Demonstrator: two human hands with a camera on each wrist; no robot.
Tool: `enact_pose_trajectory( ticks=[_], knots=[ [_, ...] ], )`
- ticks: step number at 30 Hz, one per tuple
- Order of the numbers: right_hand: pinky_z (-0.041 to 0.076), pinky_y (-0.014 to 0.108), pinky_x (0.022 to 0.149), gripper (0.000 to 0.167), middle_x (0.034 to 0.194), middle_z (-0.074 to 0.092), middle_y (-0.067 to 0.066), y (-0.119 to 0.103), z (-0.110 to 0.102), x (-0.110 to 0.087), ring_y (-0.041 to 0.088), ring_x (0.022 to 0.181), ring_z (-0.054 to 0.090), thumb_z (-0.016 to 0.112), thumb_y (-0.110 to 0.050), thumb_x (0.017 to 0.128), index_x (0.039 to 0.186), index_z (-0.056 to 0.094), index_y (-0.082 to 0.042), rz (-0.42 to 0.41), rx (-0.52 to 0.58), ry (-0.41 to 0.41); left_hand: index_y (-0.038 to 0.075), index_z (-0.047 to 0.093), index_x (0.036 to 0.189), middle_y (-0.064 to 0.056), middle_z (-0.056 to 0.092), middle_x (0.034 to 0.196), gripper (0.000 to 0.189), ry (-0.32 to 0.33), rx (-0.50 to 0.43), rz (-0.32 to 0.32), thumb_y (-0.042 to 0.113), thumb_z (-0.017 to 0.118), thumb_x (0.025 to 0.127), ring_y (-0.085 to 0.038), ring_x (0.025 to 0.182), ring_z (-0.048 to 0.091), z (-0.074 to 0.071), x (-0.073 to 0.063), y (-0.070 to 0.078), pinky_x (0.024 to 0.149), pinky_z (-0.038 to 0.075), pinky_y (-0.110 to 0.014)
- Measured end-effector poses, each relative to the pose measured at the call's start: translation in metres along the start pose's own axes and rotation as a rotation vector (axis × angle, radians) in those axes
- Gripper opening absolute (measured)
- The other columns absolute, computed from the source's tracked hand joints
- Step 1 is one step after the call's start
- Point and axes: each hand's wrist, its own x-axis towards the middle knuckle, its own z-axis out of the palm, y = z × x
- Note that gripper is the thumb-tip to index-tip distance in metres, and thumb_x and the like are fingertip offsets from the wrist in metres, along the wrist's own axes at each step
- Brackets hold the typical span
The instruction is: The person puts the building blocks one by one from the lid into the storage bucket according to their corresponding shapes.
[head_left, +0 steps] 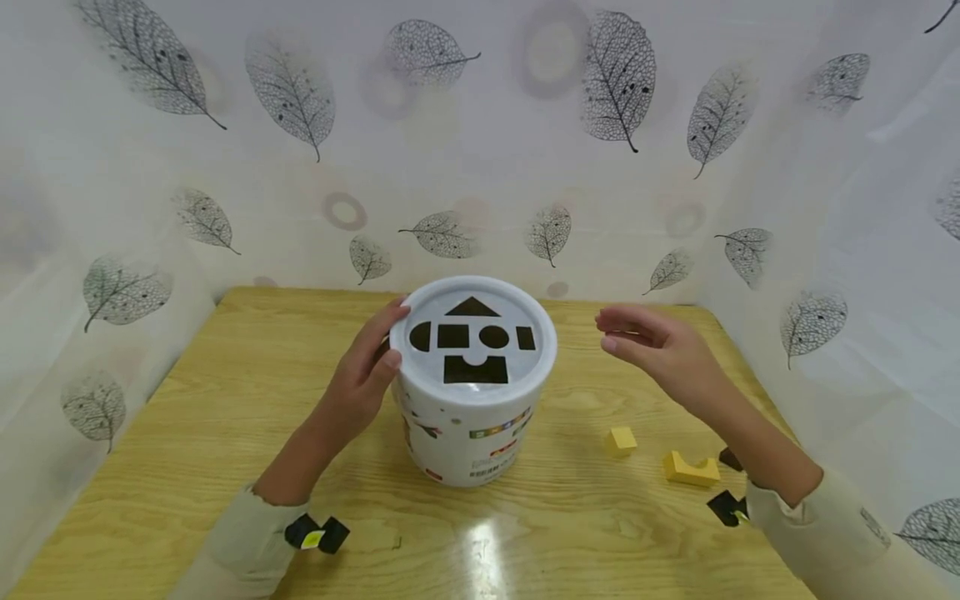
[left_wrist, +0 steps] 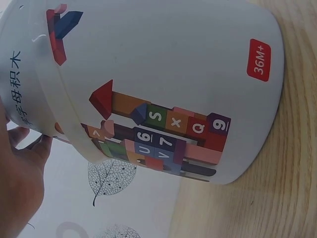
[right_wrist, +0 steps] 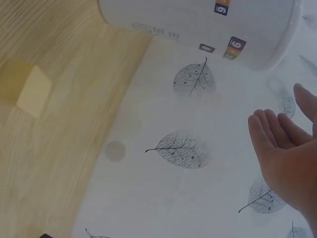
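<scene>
Fingers of the left hand [head_left: 360, 367] grip the rim of the white bucket [head_left: 465, 433], upright mid-table. Right hand [head_left: 663, 346]: fingers together, thumb apart, above the table [head_left: 600, 533], near a yellow block [head_left: 620, 442] and a notched yellow block [head_left: 688, 472].

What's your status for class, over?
Left hand gripping white cylindrical bucket. Right hand holding nothing. Yellow notched block right of bucket. Round white lid, dark holes uncovered.

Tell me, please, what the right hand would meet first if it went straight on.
Most likely the lid on the white bucket, though depth is unclear and the right hand might pass above or behind it.
</scene>
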Motion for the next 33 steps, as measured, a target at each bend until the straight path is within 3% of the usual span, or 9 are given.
enact_pose_trajectory(
  ticks=[3, 11, 24, 26, 28, 30, 33],
  knots=[
    [0.053, 0.011, 0.09, 0.045, 0.135, 0.063, 0.011, 0.016, -0.006, -0.01, -0.004, 0.111, 0.063, 0.065, -0.032, 0.1, 0.14, 0.058, -0.013, 0.02, -0.009, 0.022, 0.011, 0.032, 0.157, -0.01, 0.024, 0.166, 0.051, -0.002, -0.001, 0.001, 0.013, 0.043, 0.107, -0.026, 0.151, 0.03, 0.0, 0.0, 0.0, 0.118, 0.033, -0.021],
    [0.052, 0.009, 0.086, 0.052, 0.136, 0.062, 0.001, 0.057, -0.031, -0.03, -0.008, 0.111, 0.059, 0.061, -0.037, 0.101, 0.147, 0.051, -0.016, 0.124, -0.053, 0.081, 0.012, 0.032, 0.157, -0.014, 0.024, 0.166, 0.051, -0.003, -0.008, -0.007, 0.013, 0.043, 0.107, -0.024, 0.151, 0.03, 0.001, 0.0, 0.001, 0.118, 0.033, -0.021],
    [0.044, 0.001, 0.082, 0.065, 0.126, 0.058, -0.024, 0.116, -0.061, -0.033, -0.019, 0.108, 0.049, 0.059, -0.046, 0.1, 0.153, 0.044, -0.012, 0.246, -0.069, 0.131, 0.013, 0.031, 0.157, -0.012, 0.024, 0.166, 0.051, 0.001, 0.008, -0.008, 0.015, 0.043, 0.108, -0.023, 0.151, 0.031, 0.0, -0.001, 0.0, 0.117, 0.033, -0.019],
    [0.045, 0.002, 0.083, 0.068, 0.129, 0.06, -0.018, 0.125, -0.064, -0.031, -0.018, 0.109, 0.049, 0.058, -0.049, 0.099, 0.154, 0.042, -0.012, 0.281, -0.071, 0.136, 0.013, 0.032, 0.157, -0.012, 0.024, 0.166, 0.051, 0.001, 0.01, -0.009, 0.016, 0.043, 0.108, -0.022, 0.151, 0.03, 0.0, -0.001, 0.0, 0.118, 0.033, -0.019],
    [0.049, 0.012, 0.093, 0.071, 0.138, 0.059, -0.006, 0.134, -0.067, -0.028, -0.008, 0.116, 0.051, 0.056, -0.052, 0.099, 0.155, 0.04, -0.011, 0.317, -0.081, 0.137, 0.012, 0.031, 0.157, -0.014, 0.024, 0.166, 0.051, 0.001, 0.011, -0.007, 0.016, 0.043, 0.108, -0.023, 0.151, 0.03, 0.0, -0.001, 0.0, 0.118, 0.033, -0.019],
    [0.05, 0.03, 0.105, 0.076, 0.147, 0.054, 0.009, 0.143, -0.069, -0.024, 0.009, 0.128, 0.052, 0.054, -0.057, 0.098, 0.156, 0.037, -0.011, 0.351, -0.088, 0.137, 0.012, 0.031, 0.157, -0.014, 0.024, 0.166, 0.051, 0.002, 0.011, -0.006, 0.016, 0.043, 0.108, -0.023, 0.151, 0.03, 0.0, -0.001, 0.0, 0.118, 0.033, -0.019],
    [0.041, 0.06, 0.111, 0.081, 0.153, 0.044, 0.022, 0.155, -0.071, -0.019, 0.037, 0.14, 0.042, 0.051, -0.06, 0.098, 0.158, 0.033, -0.009, 0.384, -0.085, 0.135, 0.012, 0.031, 0.157, -0.013, 0.024, 0.166, 0.051, 0.0, 0.004, -0.007, 0.016, 0.043, 0.108, -0.023, 0.151, 0.03, 0.0, 0.0, 0.001, 0.117, 0.033, -0.019]
  ],
)
